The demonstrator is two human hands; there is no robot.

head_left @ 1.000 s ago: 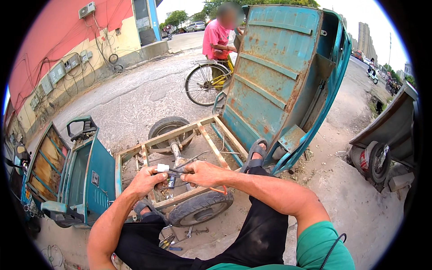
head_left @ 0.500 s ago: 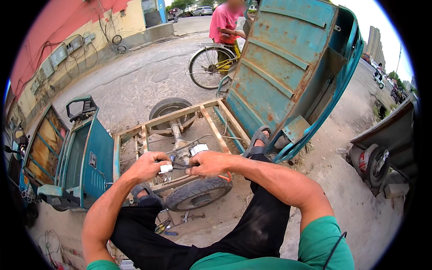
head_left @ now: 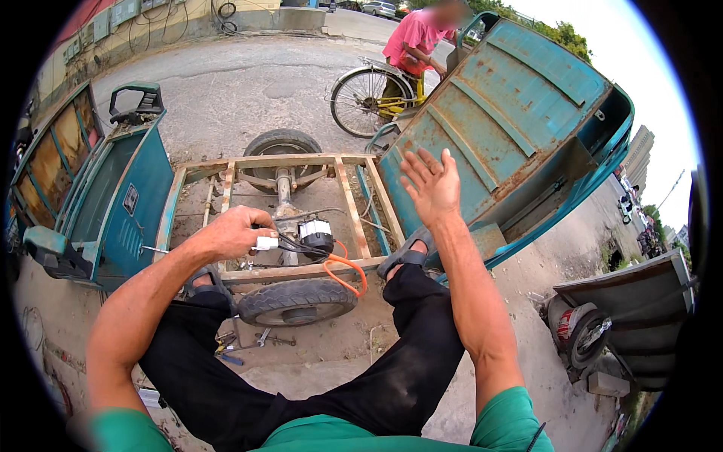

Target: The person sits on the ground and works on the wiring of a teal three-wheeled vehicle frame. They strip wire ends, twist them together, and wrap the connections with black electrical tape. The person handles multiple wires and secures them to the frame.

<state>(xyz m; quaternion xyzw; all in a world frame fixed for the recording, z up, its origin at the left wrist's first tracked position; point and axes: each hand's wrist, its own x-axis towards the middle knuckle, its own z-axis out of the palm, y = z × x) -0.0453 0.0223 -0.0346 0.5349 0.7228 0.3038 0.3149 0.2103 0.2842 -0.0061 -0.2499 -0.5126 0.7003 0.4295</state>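
Note:
My left hand is closed around a white plug connector with black wires leading from it. The wires run to a round black-and-silver motor on the axle of a vehicle frame. An orange cable loops from the motor over the near wheel. Raised to the right of the frame, my right hand is open and holds nothing. Its fingers are spread in front of the tilted, rusty teal cargo bed.
A teal front body section stands at the left end of the frame. Several tools lie on the ground behind the near wheel. A person in pink stands by a yellow bicycle. A leaning panel and a loose wheel are at right.
My right hand has let go near the motor and risen up and to the right, opening. My left hand keeps the plug connector. The view has shifted.

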